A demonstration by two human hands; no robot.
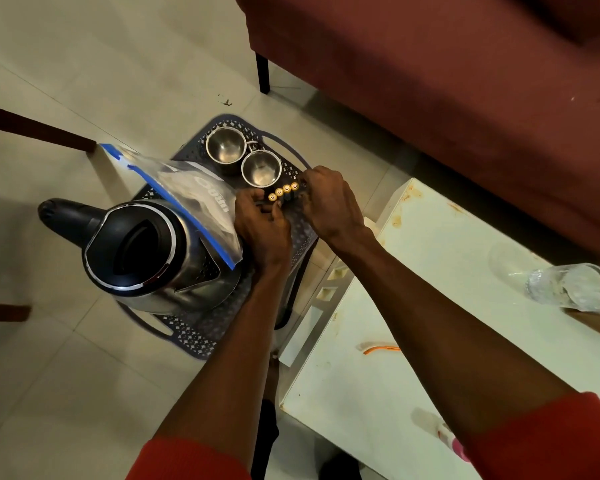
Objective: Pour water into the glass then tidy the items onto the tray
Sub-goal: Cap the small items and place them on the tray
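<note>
A dark perforated tray (194, 336) sits low beside the white table. On it stand a steel kettle (146, 252) with a black lid, a clear zip bag (191, 192) with a blue strip, and two steel cups (226, 146) (261, 168). Several batteries (283, 191) with gold tips stand in a row on the tray. My left hand (262, 225) pinches the left end of the row and my right hand (329, 199) grips the right end. A clear glass (565, 284) lies tilted on the white table (430, 271) at the far right.
A dark red sofa (447, 81) fills the upper right, one black leg (263, 72) on the tiled floor. An orange string (381, 348) lies on the table. Dark wooden furniture legs (35, 128) stand at the left.
</note>
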